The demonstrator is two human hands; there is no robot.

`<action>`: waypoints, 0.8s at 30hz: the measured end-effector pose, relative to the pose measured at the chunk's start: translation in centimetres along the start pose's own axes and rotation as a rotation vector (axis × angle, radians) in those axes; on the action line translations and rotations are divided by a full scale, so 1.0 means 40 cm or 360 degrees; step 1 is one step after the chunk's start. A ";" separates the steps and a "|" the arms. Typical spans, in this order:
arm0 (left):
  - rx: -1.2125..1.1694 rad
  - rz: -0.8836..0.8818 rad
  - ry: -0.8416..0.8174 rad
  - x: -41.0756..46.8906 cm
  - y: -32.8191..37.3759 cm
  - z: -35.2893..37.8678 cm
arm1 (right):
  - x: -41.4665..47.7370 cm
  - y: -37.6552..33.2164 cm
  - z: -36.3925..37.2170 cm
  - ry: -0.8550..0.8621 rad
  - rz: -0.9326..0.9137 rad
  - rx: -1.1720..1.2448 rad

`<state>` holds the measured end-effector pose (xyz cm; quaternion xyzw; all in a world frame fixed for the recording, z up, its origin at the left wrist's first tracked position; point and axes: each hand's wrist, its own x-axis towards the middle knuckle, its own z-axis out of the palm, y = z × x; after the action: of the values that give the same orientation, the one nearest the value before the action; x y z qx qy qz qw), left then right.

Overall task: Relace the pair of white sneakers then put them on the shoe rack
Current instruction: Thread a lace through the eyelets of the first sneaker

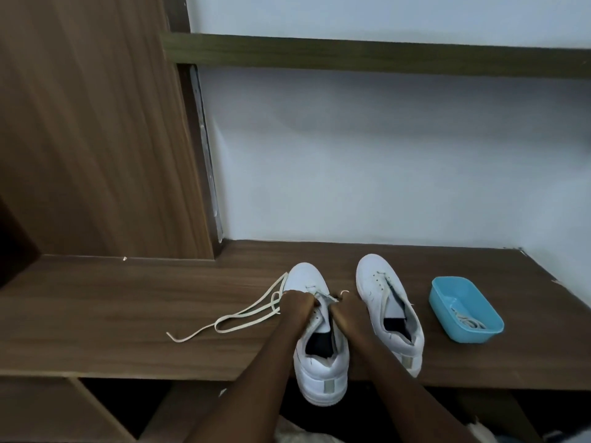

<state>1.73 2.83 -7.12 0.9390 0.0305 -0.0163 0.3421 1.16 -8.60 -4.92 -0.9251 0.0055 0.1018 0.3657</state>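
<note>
One lace (220,321): trails left over the shelf (96,314) from my left hand.
Left hand (297,303): curled round that lace at the eyelets.
Left sneaker (307,279): on the shelf, toe to the wall (383,155).
Right hand (343,310): pinching the lace's other end.
Right sneaker (377,282): unlaced, just beside.
Tub (473,335): blue, second lace (470,321) inside.

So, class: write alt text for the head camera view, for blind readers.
Left hand and right hand hold a cream lace at one white sneaker on a wooden shelf; the second sneaker and a blue tray sit to its right.
</note>
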 end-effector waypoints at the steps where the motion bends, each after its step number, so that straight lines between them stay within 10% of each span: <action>1: -0.0261 -0.0136 -0.0036 -0.013 0.008 -0.014 | 0.005 -0.005 -0.001 0.0013 -0.0031 -0.0034; 6: -0.0817 -0.0657 0.0068 0.006 -0.020 -0.025 | 0.026 -0.024 0.007 0.0098 -0.0247 -0.0215; 15: -0.0134 -0.0448 0.0012 0.032 -0.007 -0.017 | 0.068 -0.023 -0.059 -0.0639 -0.0014 0.0162; 24: -0.0211 -0.0389 0.0169 0.019 -0.007 -0.011 | 0.121 -0.004 -0.033 -0.0444 0.0369 0.0874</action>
<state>2.48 3.34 -7.00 0.9032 0.1637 -0.0060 0.3968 6.15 -9.05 -4.79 -0.7623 0.0880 0.2632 0.5847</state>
